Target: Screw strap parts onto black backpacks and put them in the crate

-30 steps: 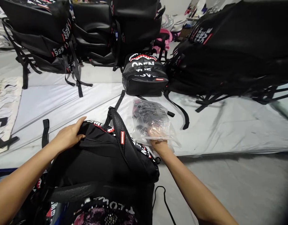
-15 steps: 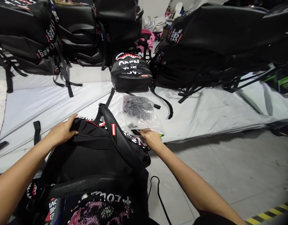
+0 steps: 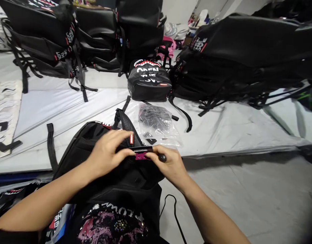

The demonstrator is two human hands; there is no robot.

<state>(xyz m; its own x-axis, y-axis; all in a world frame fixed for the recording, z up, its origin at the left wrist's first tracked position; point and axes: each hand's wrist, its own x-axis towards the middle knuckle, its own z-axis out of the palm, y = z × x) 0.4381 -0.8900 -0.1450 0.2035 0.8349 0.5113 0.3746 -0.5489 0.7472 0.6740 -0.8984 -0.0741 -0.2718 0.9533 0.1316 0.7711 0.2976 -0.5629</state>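
Observation:
A black backpack [image 3: 82, 145] lies in front of me at the near edge of the white-covered table. Above it, my right hand [image 3: 168, 164] pinches a small black tag [image 3: 142, 149] with a pink patch on its lower side. A dark, round-ended object [image 3: 162, 157] sticks out from the same hand. My left hand [image 3: 110, 152] is at the tag's left end, thumb touching or nearly touching it and fingers apart from the thumb. A clear plastic bag [image 3: 158, 122] with dark contents lies just beyond the hands.
Stacks of black backpacks stand at the back left [image 3: 95, 37] and back right [image 3: 242, 57]. A smaller black bag with white lettering [image 3: 149, 83] sits between them. Loose straps trail on the white table cover [image 3: 227, 125]. Grey floor [image 3: 260, 189] shows at the right.
My left hand has left the backpack's upper left edge and moved right. My right hand has come from the plastic bag toward me, now with the tag. The backpack's strap lies lower.

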